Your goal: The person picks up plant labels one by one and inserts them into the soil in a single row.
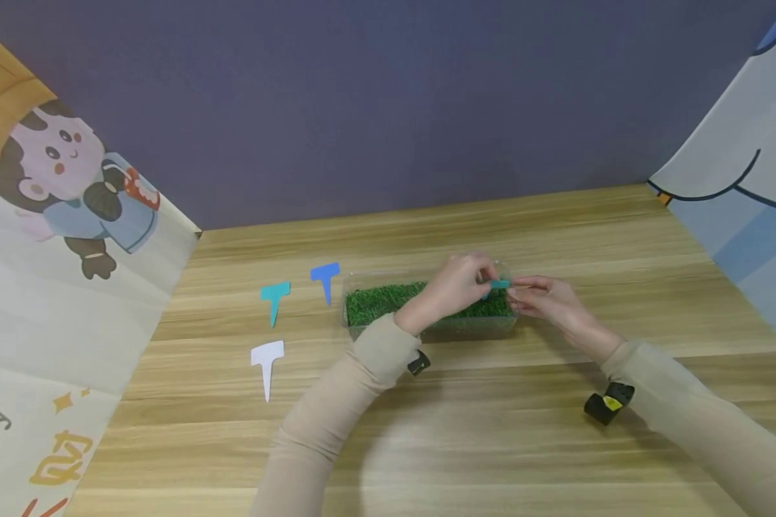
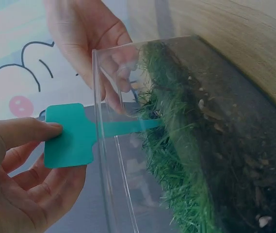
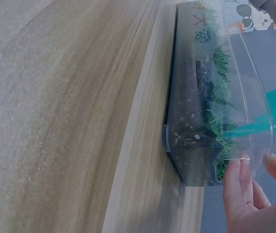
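Observation:
My left hand (image 1: 453, 287) pinches the flat head of a teal T-shaped plant label (image 2: 70, 136) between thumb and fingers. The label's narrow stem points down past the rim, its tip among green grass (image 2: 176, 141) inside a clear plastic box (image 1: 427, 329). Dark soil with pale bits shows through the box wall under the grass. At the box's right end, my right hand (image 1: 550, 305) holds the corner, its thumb by the rim and fingers (image 3: 237, 182) against the end wall.
To the left of the box lie three more T-shaped labels on the wooden table (image 1: 491, 431): one blue (image 1: 326, 276), one teal (image 1: 274, 296) and one white (image 1: 267, 357). A dark panel (image 1: 388, 108) stands behind the table, with printed cloths at both sides.

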The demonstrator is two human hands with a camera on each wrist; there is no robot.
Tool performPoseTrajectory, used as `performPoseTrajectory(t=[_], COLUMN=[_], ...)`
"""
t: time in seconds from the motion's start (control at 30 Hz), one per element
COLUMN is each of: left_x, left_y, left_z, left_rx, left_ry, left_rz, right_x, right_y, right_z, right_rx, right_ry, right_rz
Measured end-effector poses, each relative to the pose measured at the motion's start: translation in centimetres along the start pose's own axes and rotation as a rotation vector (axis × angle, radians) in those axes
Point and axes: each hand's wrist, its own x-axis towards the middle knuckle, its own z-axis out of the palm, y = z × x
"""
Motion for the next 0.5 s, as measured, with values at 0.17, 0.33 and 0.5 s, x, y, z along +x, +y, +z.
performPoseTrajectory(t=[0.17, 0.33, 0.5], left_x=[0.03, 0.2, 0.47], left_y=[-0.11, -0.32, -0.51], left_z=[0.18, 0.24, 0.29], left_rx=[0.026, 0.042, 0.057], left_ry=[0.003, 0.015, 0.033], left_rz=[0.001, -0.002, -0.021], right_x=[0.01, 0.02, -0.05], right_y=[0.13, 0.2, 0.07], right_z=[-0.03, 0.01, 0.09], right_rx=[0.003, 0.015, 0.023], right_ry=[-0.001, -0.001, -0.003], right_rz=[-0.009, -0.009, -0.005])
